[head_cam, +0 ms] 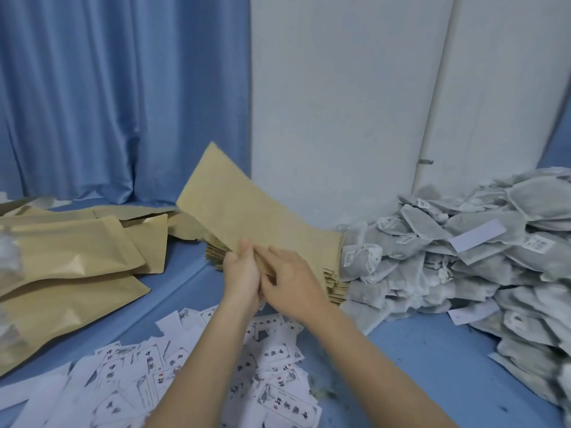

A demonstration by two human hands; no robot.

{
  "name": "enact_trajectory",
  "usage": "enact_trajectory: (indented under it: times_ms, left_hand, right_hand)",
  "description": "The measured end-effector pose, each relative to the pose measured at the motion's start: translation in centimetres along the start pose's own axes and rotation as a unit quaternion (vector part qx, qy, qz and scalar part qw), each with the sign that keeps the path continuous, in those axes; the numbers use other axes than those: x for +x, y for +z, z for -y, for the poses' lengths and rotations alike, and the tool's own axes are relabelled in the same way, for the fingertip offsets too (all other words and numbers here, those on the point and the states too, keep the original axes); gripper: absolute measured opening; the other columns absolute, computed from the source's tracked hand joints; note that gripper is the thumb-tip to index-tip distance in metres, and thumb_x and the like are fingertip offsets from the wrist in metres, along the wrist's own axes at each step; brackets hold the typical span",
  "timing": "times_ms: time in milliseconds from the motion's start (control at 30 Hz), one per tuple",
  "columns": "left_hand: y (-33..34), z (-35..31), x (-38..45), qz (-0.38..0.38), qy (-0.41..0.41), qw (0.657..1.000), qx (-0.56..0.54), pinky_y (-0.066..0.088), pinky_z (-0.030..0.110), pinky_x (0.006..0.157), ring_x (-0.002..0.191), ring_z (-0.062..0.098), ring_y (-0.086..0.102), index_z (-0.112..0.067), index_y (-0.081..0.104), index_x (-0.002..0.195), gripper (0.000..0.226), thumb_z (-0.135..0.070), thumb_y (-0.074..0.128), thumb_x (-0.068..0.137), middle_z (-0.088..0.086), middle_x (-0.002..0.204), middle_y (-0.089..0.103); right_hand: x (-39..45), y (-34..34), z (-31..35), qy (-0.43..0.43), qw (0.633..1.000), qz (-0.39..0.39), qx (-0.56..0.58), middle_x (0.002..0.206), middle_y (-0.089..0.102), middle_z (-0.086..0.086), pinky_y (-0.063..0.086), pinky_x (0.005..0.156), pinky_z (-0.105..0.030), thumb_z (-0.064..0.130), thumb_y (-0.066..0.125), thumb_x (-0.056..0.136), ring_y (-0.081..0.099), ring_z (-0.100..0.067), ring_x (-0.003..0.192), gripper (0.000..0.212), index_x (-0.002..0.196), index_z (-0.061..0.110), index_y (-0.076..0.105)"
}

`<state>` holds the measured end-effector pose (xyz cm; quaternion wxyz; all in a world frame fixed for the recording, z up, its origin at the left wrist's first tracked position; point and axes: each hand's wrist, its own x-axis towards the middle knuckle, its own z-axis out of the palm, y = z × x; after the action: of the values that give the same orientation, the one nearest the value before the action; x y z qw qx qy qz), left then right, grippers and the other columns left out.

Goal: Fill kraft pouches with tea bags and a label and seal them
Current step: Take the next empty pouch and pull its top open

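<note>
Both hands grip one empty kraft pouch (244,211) at its near end: the left hand (242,273) pinches the edge from the left, thumb up, and the right hand (292,282) closes its fingers on the same end from the right, so that the two hands nearly touch. The pouch is flat and tilts up and away to the left, its far end in the air in front of a blue curtain (92,103). Just below it lies the stack of empty pouches (335,273), at the middle of the blue desk (417,350). To the right a big heap of grey tea bags (479,248) leans toward a white wall (340,103). Paper labels (191,375) with printed characters are scattered at the near edge, under the forearms. Pouches that look filled (68,257) lie in a pile on the left. The step seems to be opening the mouth of a fresh pouch; whether the mouth is already parted cannot be seen, as the hands cover it. To do it well, the thumbs and fingers should slide the two paper walls against each other, gently, so the kraft does not crease or tear, and only one pouch should come off the stack. Once the mouth gapes, one hand should keep it wide while the other reaches for the tea bags close by on the right.
</note>
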<state>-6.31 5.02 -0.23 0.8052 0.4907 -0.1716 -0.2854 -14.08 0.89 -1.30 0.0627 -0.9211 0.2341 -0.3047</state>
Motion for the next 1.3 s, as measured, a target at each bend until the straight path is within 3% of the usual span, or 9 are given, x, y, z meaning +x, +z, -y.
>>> enact_trajectory:
  times_ms: [100,200,267,467,600,700,867,1100,1300]
  left_hand:
    - [0.0,-0.7,-2.0,-0.014,0.207,0.966,0.155,0.040,0.017,0.081,0.100,0.009,0.055,-0.022,0.052,0.118,0.022,-0.020,0.036,0.103,-0.001,0.124,0.060]
    - [-0.7,-1.3,-3.8,0.027,0.380,0.874,0.301,0.039,0.008,0.074,0.091,0.001,0.055,-0.045,0.037,0.138,0.074,0.009,0.034,0.089,-0.016,0.126,0.057]
    - [-1.2,-1.4,-4.7,0.033,0.436,0.808,0.395,0.038,0.020,0.089,0.114,0.018,0.053,-0.052,0.025,0.136,0.094,0.020,0.036,0.077,-0.004,0.145,0.044]
    - [-2.2,1.1,-6.4,0.048,0.470,0.674,0.568,0.041,0.054,0.095,0.114,0.045,0.048,-0.024,0.032,0.144,0.096,0.030,0.048,0.066,0.025,0.141,0.042]
    - [-2.2,2.9,-6.7,0.190,0.297,0.598,0.720,0.014,0.049,0.113,0.140,0.038,0.013,-0.042,0.000,0.148,0.088,-0.012,0.054,0.086,0.016,0.156,0.006]
    - [-1.2,3.4,-7.5,0.327,0.115,0.666,0.661,0.000,0.046,0.118,0.144,0.022,-0.019,-0.036,-0.010,0.149,0.115,-0.045,0.071,0.067,0.002,0.157,-0.020]
    - [3.2,2.9,-9.6,0.233,0.160,0.900,0.332,0.034,0.025,0.103,0.129,0.010,0.042,-0.033,0.047,0.135,0.055,-0.034,0.067,0.084,-0.009,0.142,0.045]
    - [7.4,3.7,-10.5,0.107,0.127,0.944,0.283,0.057,0.042,0.077,0.083,0.016,0.068,-0.026,0.065,0.087,0.035,-0.056,0.072,0.071,-0.008,0.082,0.069]
    - [7.7,4.8,-10.9,0.108,0.060,0.982,0.143,0.056,0.029,0.050,0.058,0.014,0.069,-0.022,0.071,0.079,0.016,-0.036,0.077,0.075,-0.005,0.065,0.071]
  right_hand:
    - [-0.6,-3.4,1.0,0.117,0.950,-0.025,0.289,0.127,0.059,0.003,0.039,0.102,-0.029,0.030,0.049,0.094,0.054,-0.013,0.114,0.035,0.128,0.025,0.055]
    - [-1.4,-8.0,1.6,0.185,0.787,-0.094,0.581,0.104,0.068,-0.004,0.055,0.084,-0.036,0.036,0.047,0.094,0.066,-0.017,0.090,0.027,0.103,0.017,0.064]
    - [-2.4,-10.9,0.9,0.176,0.706,-0.138,0.671,0.099,0.071,-0.006,0.058,0.068,-0.032,0.045,0.043,0.094,0.068,-0.018,0.083,0.042,0.106,0.010,0.063]
    - [-6.6,-13.1,-1.8,0.260,0.740,-0.233,0.575,0.058,0.062,-0.003,0.042,0.038,-0.017,0.012,0.057,0.090,0.057,-0.007,0.045,0.038,0.054,0.015,0.066]
    - [-8.3,-11.3,-3.9,0.341,0.710,-0.238,0.568,0.050,0.057,-0.001,0.040,0.036,-0.015,0.003,0.060,0.086,0.052,-0.006,0.040,0.029,0.057,0.010,0.057]
    - [-9.0,-10.0,-5.1,0.377,0.683,-0.233,0.581,0.047,0.058,-0.001,0.040,0.035,-0.015,0.000,0.062,0.084,0.054,-0.007,0.038,0.025,0.060,0.006,0.058]
    - [-9.3,-8.8,-5.7,0.375,0.697,-0.229,0.567,0.059,0.069,-0.002,0.049,0.047,-0.016,0.004,0.073,0.076,0.063,-0.006,0.051,0.008,0.068,0.007,0.071]
    - [-10.4,-8.2,-6.0,0.313,0.820,-0.192,0.440,0.059,0.065,0.000,0.051,0.069,-0.035,0.018,0.073,0.071,0.055,-0.010,0.058,0.010,0.064,0.010,0.074]
    - [-11.4,-8.5,-7.3,0.281,0.794,-0.174,0.510,0.080,0.074,-0.009,0.056,0.081,-0.033,0.014,0.076,0.073,0.069,-0.019,0.078,0.004,0.076,0.011,0.077]
